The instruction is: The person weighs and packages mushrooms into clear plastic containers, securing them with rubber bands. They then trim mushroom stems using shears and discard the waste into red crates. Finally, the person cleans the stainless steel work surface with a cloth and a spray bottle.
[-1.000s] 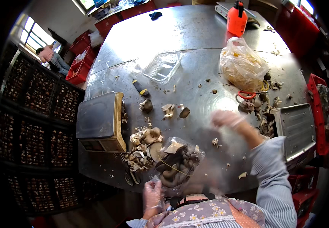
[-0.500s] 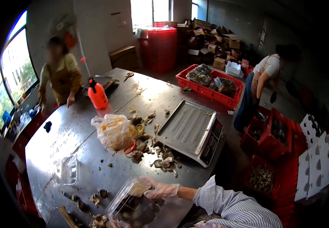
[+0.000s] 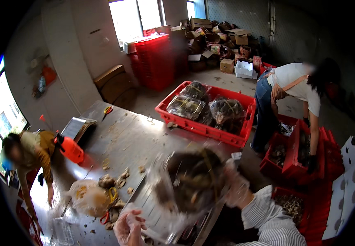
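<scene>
My gloved right hand (image 3: 235, 186) grips the right side of a clear plastic box of dark mushrooms (image 3: 196, 178). Motion blurs the box; a thin yellow band seems to cross it. It is held up above the metal-topped scale (image 3: 144, 207), hiding much of its plate. At the scale's near left corner is my left hand (image 3: 130, 226), in a clear glove, apart from the box, its fingers loosely bent and nothing visible in them. Left of it lie red-handled scissors (image 3: 105, 218), loose mushrooms (image 3: 122, 178) and a plastic bag with yellow contents (image 3: 88, 197).
A red crate (image 3: 243, 139) with several packed boxes stands beyond the scale. Across the metal table (image 3: 124, 133), a co-worker (image 3: 42, 153) leans in near an orange spray bottle (image 3: 69, 148). Another person (image 3: 292, 84) bends over red crates (image 3: 294, 153) at the right.
My right hand has lifted the mushroom box from the near table edge to above the scale. My left hand has come away from it. The view has turned; both co-workers have bent lower.
</scene>
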The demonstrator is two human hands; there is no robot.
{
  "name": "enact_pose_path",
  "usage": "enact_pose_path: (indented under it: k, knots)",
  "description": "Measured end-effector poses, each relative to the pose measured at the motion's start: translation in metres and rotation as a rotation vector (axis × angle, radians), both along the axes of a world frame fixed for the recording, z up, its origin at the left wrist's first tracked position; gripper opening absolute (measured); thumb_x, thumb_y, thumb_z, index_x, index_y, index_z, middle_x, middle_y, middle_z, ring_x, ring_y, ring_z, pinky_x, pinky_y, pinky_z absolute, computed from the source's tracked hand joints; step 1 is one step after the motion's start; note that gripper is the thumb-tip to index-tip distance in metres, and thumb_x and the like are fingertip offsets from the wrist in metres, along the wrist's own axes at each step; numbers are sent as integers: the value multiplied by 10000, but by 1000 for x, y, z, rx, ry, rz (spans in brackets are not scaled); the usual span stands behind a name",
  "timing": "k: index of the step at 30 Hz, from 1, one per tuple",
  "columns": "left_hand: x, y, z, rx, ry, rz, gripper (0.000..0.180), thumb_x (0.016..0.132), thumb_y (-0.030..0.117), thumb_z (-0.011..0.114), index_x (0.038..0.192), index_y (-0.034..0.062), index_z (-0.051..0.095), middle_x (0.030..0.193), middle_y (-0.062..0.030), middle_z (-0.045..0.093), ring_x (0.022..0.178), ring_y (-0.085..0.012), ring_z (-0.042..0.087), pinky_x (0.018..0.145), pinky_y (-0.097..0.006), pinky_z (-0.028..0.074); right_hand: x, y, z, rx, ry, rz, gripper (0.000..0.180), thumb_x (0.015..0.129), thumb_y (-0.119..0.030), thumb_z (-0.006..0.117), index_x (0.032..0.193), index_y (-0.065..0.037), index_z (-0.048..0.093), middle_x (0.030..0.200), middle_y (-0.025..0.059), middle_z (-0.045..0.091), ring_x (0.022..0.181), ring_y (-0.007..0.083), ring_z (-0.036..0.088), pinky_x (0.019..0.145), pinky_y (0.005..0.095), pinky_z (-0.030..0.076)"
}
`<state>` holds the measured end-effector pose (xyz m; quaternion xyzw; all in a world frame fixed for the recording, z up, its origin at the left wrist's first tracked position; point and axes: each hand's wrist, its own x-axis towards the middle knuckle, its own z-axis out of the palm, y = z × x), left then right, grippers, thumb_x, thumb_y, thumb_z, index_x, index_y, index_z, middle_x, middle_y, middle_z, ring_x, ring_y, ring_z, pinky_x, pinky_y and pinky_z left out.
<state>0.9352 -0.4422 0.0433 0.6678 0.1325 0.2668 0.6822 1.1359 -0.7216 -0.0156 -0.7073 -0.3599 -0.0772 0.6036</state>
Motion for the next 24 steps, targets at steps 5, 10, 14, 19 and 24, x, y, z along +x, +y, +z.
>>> enact_pose_path:
  k: [5,10,14,19,24]
  knots:
    - [204,-15,-28,-14,358,-429,327,946,201,673,1168,-39,657,955,-72,709,773,-104,643,662,-265,535,205,-92,44,1116,1078,16,411,932,-319,680,1267,-95,601,1244,120,651,1173,329,617,993,653,481]
    - [411,-49,-69,150,290,-622,318,959,279,655,1042,-28,663,870,-39,681,741,-113,650,686,-283,544,386,-170,6,1064,802,68,461,946,-434,616,1310,-152,590,1341,126,607,1215,396,573,954,676,478]
    - [537,-101,-143,-152,337,-693,373,981,225,647,1261,-6,562,1005,-55,652,902,-151,647,818,-321,567,457,-187,-17,1058,854,-225,356,896,-503,652,1116,-223,670,1169,54,677,1063,315,603,844,519,528]
    - [589,-151,-177,-120,430,-507,268,937,208,648,1110,6,609,881,-42,648,709,-128,618,659,-302,550,537,-203,-77,955,854,-152,416,862,-487,699,1190,-241,631,1153,33,686,1048,281,617,770,470,551]
    - [599,-147,-175,-615,417,-687,205,909,125,687,1047,7,593,845,-73,639,686,-162,618,616,-309,519,579,-190,-105,1016,847,-351,316,910,-289,657,1194,-150,644,1059,91,708,925,312,699,773,544,583]
